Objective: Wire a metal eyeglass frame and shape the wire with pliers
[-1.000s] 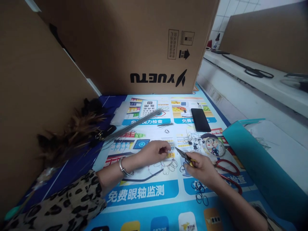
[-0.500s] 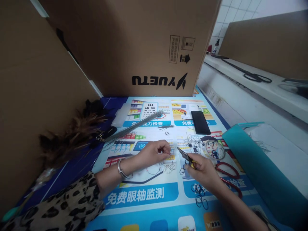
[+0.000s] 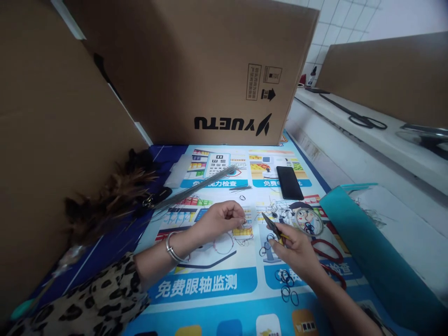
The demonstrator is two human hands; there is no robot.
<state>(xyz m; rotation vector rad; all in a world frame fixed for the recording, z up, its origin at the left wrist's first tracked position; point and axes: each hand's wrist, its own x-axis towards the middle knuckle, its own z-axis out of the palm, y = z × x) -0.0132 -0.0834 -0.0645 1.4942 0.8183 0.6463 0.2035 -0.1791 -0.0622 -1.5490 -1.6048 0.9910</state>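
My left hand, wearing a silver bangle, is closed in a pinch over the printed mat. Something tiny shows at its fingertips, too small to name. A pair of needle-nose pliers with yellow and black handles is in my right hand. Its tip points toward the left fingertips, a small gap apart. Black rings lie below the right hand. Loose thin wire pieces lie beneath the left fingers, and a single ring sits beyond them.
A bundle of long thin wires lies left, near brown feathers. A black phone, a round clear dish and red-handled scissors lie right, beside a teal box. Cardboard stands behind.
My left fingertips and the pliers' tip have moved slightly apart. The whole view has shifted a little; the things on the mat look unmoved.
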